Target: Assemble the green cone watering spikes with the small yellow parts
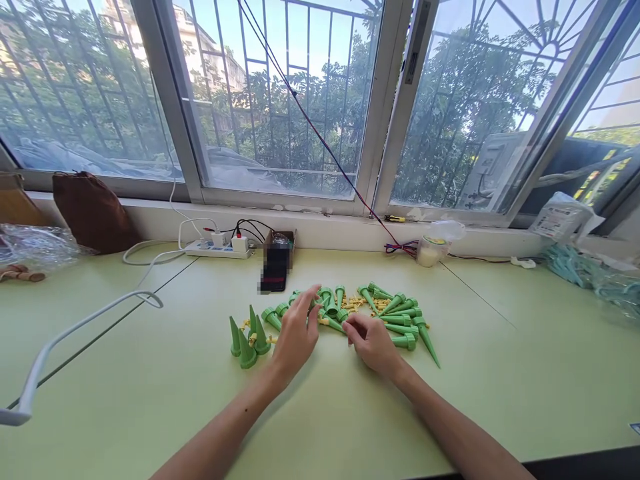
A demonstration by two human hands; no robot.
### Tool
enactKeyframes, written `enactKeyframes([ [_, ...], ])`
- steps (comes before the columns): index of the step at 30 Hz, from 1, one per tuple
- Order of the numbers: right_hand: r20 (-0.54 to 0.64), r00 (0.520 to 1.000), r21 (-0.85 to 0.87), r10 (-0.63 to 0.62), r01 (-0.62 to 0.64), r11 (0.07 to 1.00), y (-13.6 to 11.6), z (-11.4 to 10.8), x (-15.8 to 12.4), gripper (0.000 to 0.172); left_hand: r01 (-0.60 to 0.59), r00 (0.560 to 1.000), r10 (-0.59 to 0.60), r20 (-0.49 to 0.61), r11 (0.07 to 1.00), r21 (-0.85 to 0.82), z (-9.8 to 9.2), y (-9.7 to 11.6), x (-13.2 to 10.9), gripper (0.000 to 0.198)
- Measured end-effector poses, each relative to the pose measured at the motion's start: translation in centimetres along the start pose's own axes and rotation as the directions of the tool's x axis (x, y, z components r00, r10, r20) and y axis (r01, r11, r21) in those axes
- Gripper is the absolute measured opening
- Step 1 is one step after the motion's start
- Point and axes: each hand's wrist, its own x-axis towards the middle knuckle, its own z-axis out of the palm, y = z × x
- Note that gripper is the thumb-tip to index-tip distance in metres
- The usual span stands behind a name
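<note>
Directly beyond the left hand (pixel 295 337) and right hand (pixel 373 343) lie heaped green spikes (pixel 400 313).

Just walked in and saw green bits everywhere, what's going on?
A person has both hands at a heap of green cone spikes and small yellow parts on the table. The left hand touches the lying spikes; the right hand is curled at the heap's near edge. A few upright spikes stand to the left.

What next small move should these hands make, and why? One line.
Probably close the left hand on the green spike at its fingertips: that hand is spread open over the pile, and the right hand is curled beside it.
</note>
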Motion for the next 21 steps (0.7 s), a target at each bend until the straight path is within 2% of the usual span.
enactKeyframes([
  [3, -0.039, 0.999, 0.020, 0.012, -0.011, 1.000, -0.1, -0.1, 0.1, 0.026, 0.058, 0.998, -0.057, 0.020, 0.998, -0.036, 0.3, -0.1, -0.1, 0.040],
  [7, -0.060, 0.998, 0.042, 0.019, -0.017, 0.999, -0.3, -0.2, 0.0, 0.025, 0.050, 0.998, -0.049, 0.037, 0.999, -0.016, 0.5, -0.5, -0.2, 0.036],
  [9, -0.078, 0.997, 0.064, 0.015, -0.010, 0.998, -0.4, -0.2, 0.0, 0.024, 0.049, 0.997, -0.047, 0.062, 0.998, -0.042, 0.7, -0.5, -0.4, 0.040],
  [14, -0.116, 0.993, 0.097, -0.031, 0.043, 0.994, -0.6, 0.0, -0.1, 0.025, 0.047, 0.965, -0.001, 0.260, 0.984, -0.172, 1.2, 0.1, -1.2, 0.063],
  [17, -0.102, 0.992, 0.097, -0.070, 0.080, 0.992, -0.8, 0.0, -0.1, 0.022, 0.025, 0.937, 0.047, 0.345, 0.979, -0.203, 1.4, 0.7, -1.5, 0.064],
  [21, -0.121, 0.989, 0.121, -0.082, 0.096, 0.988, -0.9, 0.1, -0.2, 0.019, 0.042, 0.927, 0.036, 0.373, 0.979, -0.198, 1.1, 1.3, -1.4, 0.057],
])
